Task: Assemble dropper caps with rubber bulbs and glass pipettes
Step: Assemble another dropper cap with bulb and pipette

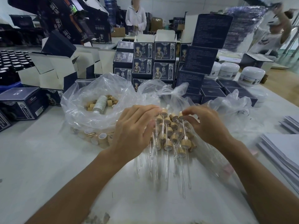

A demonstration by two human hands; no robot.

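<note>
A pile of assembled droppers (169, 135), wooden caps with glass pipettes pointing toward me, lies on the white table between my hands. My left hand (135, 126) hovers at the pile's left side, fingers curled toward a dropper with a white bulb (164, 111) at the top; whether it grips it I cannot tell. My right hand (205, 123) pinches the cap of another dropper (181, 116) at the pile's upper right. A clear plastic bag (97, 110) on the left holds loose wooden caps and a white bottle (101, 102).
Dark printed boxes (153, 62) are stacked behind the bags, with open white-lined cartons (53, 71) at left. White jars (250, 76) stand at right. Paper stacks (283, 151) lie at the right edge. Crumpled plastic (226, 110) sits by my right hand. Two people are in the background.
</note>
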